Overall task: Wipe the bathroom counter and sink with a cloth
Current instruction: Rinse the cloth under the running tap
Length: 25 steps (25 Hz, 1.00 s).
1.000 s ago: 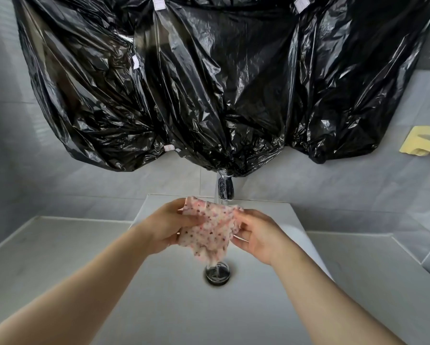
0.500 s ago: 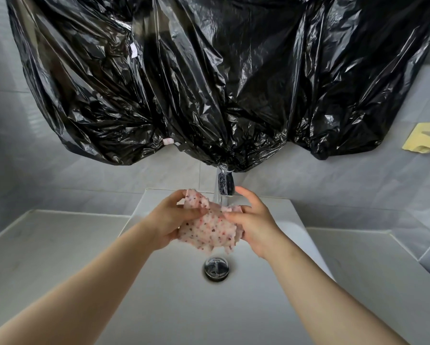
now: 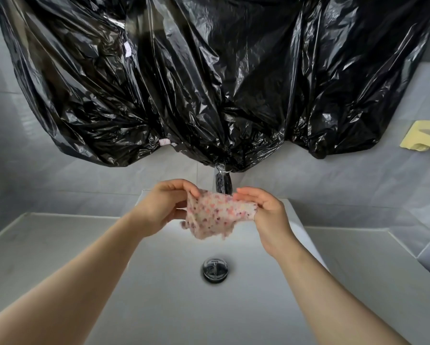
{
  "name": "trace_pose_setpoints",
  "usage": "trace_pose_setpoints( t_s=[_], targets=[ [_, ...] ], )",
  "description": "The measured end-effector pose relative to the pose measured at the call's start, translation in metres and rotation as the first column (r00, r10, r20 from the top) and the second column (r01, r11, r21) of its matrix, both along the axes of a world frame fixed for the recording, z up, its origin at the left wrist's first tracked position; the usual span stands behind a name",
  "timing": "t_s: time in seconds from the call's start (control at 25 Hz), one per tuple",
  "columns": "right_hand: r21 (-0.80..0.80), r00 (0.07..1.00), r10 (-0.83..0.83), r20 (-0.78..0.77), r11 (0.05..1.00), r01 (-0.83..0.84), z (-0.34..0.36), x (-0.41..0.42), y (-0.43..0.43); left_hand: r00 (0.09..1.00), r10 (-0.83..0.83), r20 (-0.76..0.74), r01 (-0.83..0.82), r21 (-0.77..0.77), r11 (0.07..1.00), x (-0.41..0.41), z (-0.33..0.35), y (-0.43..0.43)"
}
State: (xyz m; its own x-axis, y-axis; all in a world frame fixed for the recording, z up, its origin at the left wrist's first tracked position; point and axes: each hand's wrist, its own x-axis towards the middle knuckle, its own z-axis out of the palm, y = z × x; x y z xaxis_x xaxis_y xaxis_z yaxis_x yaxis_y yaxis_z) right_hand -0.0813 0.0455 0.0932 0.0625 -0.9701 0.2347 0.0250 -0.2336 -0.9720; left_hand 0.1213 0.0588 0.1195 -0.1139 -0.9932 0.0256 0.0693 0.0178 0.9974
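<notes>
A small pale cloth [image 3: 217, 216] with pink and dark speckles hangs stretched between both hands above the white sink basin [image 3: 174, 295]. My left hand [image 3: 162, 207] pinches its left edge and my right hand [image 3: 266, 212] pinches its right edge. The cloth is in front of the chrome tap [image 3: 223, 184], just below its spout. The round metal drain [image 3: 215, 270] lies below the cloth. Pale grey counter [image 3: 34, 247] extends to the left of the basin and counter [image 3: 373, 267] to the right.
Black plastic sheeting [image 3: 209, 83] covers the wall above the tap and hangs down to its top. A yellow cloth [image 3: 423, 139] hangs on the tiled wall at the far right. A raised wall edge borders the counter at the right.
The hands have moved apart and spread the bunched cloth out between them. The hands and cloth sit higher above the drain than before.
</notes>
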Motion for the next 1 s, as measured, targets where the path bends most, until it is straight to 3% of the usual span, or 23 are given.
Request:
trace_pose_setpoints(
  t_s=[0.12,0.2,0.28,0.36,0.44,0.52,0.6,0.68,0.76,0.8,0.88,0.96,1.0],
  targets=[
    [0.096,0.999,0.041,0.013,0.995,-0.042,0.004,-0.001,-0.001,0.998,-0.032,-0.048,0.034,0.045,0.998,0.0,0.004,0.0],
    [0.184,0.995,0.099,0.016,0.978,-0.1,0.007,-0.006,-0.001,0.998,0.014,0.064,-0.014,-0.003,1.0,-0.002,0.0,-0.001],
    [0.289,0.978,0.14,0.157,0.94,-0.181,0.007,-0.014,0.001,0.995,0.063,0.079,-0.063,-0.01,0.998,-0.007,-0.007,-0.001],
    [0.376,0.893,0.137,0.43,0.872,-0.315,0.006,-0.022,0.005,0.988,0.142,-0.064,-0.138,0.072,0.988,-0.016,-0.016,-0.001],
    [0.407,0.848,0.124,0.516,0.835,-0.37,-0.002,-0.03,0.008,0.957,0.193,-0.216,-0.148,0.207,0.967,-0.03,-0.026,-0.002],
    [0.46,0.94,0.152,0.305,0.841,-0.286,-0.017,-0.038,0.01,0.951,0.19,-0.242,-0.114,0.297,0.948,-0.044,-0.038,-0.005],
    [0.478,0.99,0.108,0.095,0.867,-0.141,-0.029,-0.047,0.012,0.972,0.174,-0.158,-0.114,0.33,0.937,-0.061,-0.05,-0.009],
    [0.453,1.0,-0.004,-0.004,0.891,0.005,-0.038,-0.062,0.006,0.983,0.166,0.078,-0.182,0.295,0.938,-0.084,-0.063,-0.016],
    [0.41,0.99,-0.078,-0.12,0.904,0.121,-0.041,-0.075,-0.002,0.926,0.151,0.347,-0.241,0.233,0.942,-0.114,-0.075,-0.024],
    [0.377,0.971,-0.096,-0.217,0.91,0.174,-0.044,-0.084,-0.009,0.911,0.158,0.381,-0.258,0.228,0.939,-0.132,-0.081,-0.03],
    [0.29,0.922,-0.118,-0.368,0.928,0.234,-0.053,-0.099,-0.028,0.945,0.191,0.266,-0.272,0.314,0.91,-0.155,-0.085,-0.045],
    [0.272,0.904,-0.135,-0.405,0.926,0.26,-0.062,-0.116,-0.052,0.976,0.208,0.071,-0.219,0.404,0.888,-0.169,-0.086,-0.064],
    [0.289,0.916,-0.126,-0.381,0.925,0.247,-0.063,-0.122,-0.064,0.984,0.168,0.06,-0.178,0.389,0.904,-0.171,-0.087,-0.076]
  ],
)
